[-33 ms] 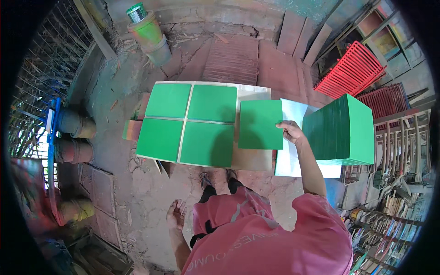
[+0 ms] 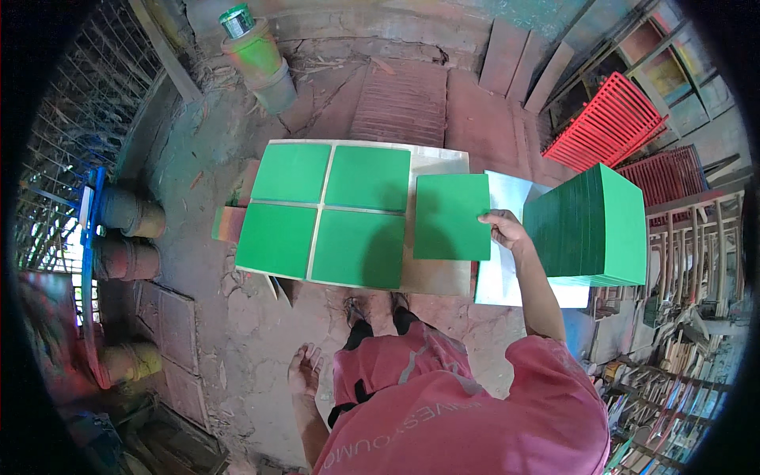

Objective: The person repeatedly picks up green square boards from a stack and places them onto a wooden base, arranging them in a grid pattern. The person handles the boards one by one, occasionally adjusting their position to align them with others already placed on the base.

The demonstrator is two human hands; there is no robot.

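My right hand (image 2: 504, 229) pinches the right edge of a green panel (image 2: 451, 218), with the thumb on top. This panel is over the right part of a pale board (image 2: 435, 279). Left of it, several more green panels lie flat in two rows, among them a near one (image 2: 356, 245) and a far one (image 2: 368, 176), with narrow gaps between them. A tall stack of green panels (image 2: 586, 226) stands to the right, on a whitish sheet (image 2: 507, 289). My left hand (image 2: 305, 368) hangs low beside my body, fingers apart and holding nothing.
Stacked buckets (image 2: 265, 67) with a green can (image 2: 236, 21) on top stand at the far left. Dusty drums (image 2: 131, 214) line the left wall. A red slatted rack (image 2: 606, 123) leans at the far right, with wooden racks (image 2: 681, 229) beyond the stack.
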